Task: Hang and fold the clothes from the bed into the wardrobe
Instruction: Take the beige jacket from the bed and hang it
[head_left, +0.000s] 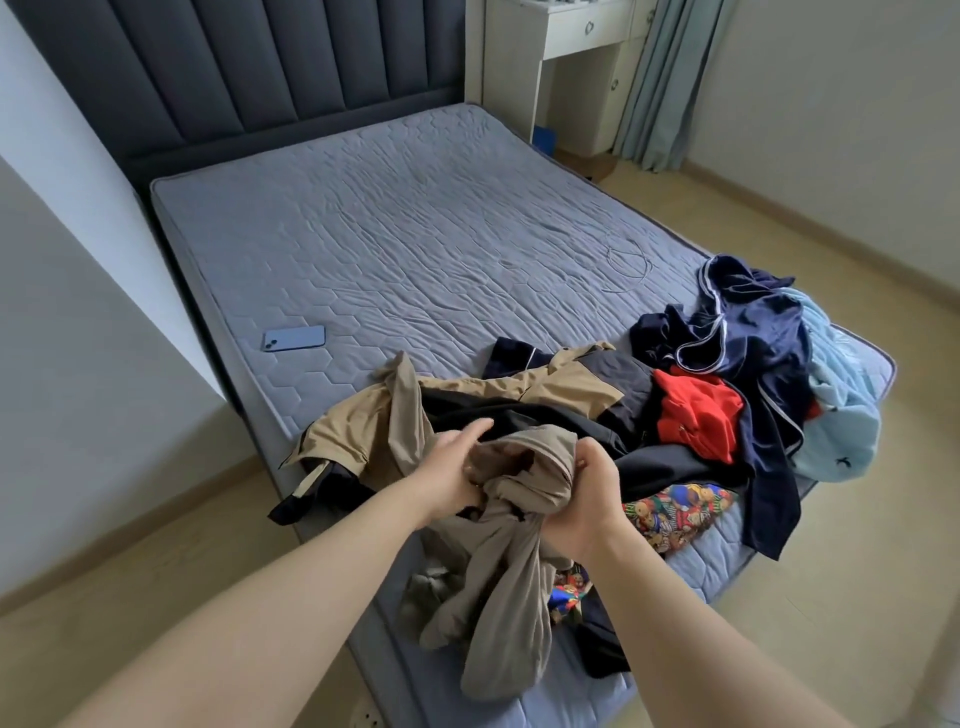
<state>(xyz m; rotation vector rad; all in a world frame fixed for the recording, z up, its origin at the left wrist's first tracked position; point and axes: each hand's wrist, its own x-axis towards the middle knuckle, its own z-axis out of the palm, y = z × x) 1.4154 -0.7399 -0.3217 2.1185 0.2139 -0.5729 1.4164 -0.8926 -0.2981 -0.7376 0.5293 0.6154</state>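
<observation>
Both hands are on one taupe garment (506, 566), lifted just clear of the foot edge of the mattress (415, 234). The right hand (582, 501) is curled tight round a bunched fold. The left hand (452, 467) lies against the other side of the bundle, fingers fairly straight and thumb apparently sunk into the cloth, so it reads as a pinch. The rest of the garment hangs down twisted, trailing onto the mattress at that edge.

This looks like an early step: one piece singled out of the heap and not yet sorted. The next move probably calls for untwisting it, finding a waistband or collar, and shaking it flat before deciding whether it is folded or hung.

The other clothes sit towards the foot-right corner:
- a tan and black jacket (519, 389) just behind the hands
- a red garment (696, 415)
- a navy garment with white piping (753, 338)
- a light blue garment (841, 415) draped over the right edge
- a cartoon-print cloth (675, 509) partly buried at the foot edge

A phone (294, 338) lies near the left edge and a thin cable (628, 260) towards the right edge.

The wardrobe is out of view, and no hanger shows. What the taupe piece is, trousers or a shirt, I cannot tell, because it is too knotted. The left fingertips' hold is partly hidden by folds, and the heap overlaps too much to count its pieces.
</observation>
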